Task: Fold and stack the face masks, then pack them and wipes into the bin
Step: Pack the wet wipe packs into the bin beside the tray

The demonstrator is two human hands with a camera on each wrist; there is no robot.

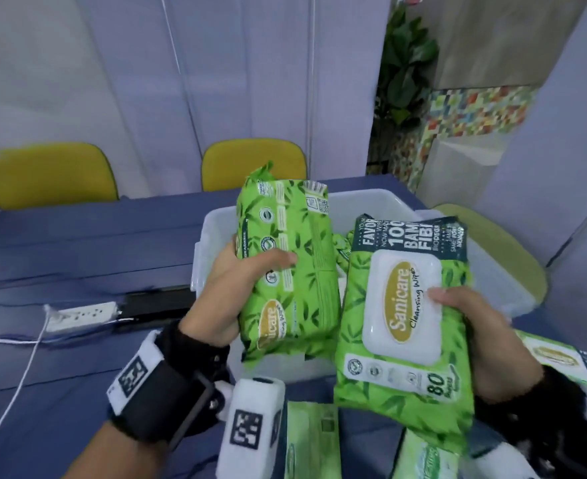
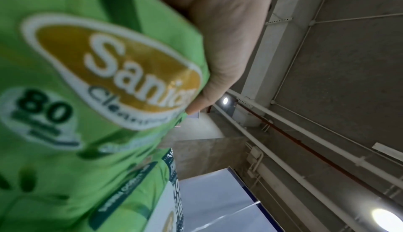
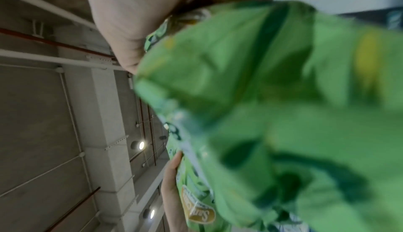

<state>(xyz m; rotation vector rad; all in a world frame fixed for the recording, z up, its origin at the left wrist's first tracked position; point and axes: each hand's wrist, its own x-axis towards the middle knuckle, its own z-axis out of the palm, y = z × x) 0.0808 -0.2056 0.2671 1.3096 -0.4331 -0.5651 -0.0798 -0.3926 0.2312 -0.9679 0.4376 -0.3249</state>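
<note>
The left hand [image 1: 240, 288] clamps one soft green plastic wipes pack [image 1: 285, 267] above the translucent white plastic bin [image 1: 382, 202]; the right hand [image 1: 485, 340] clamps a second lidded green wipes pack [image 1: 402, 323] over the bin's near rim. Both probably feel heavy, pliable and slick; grip across the long edges.
</note>
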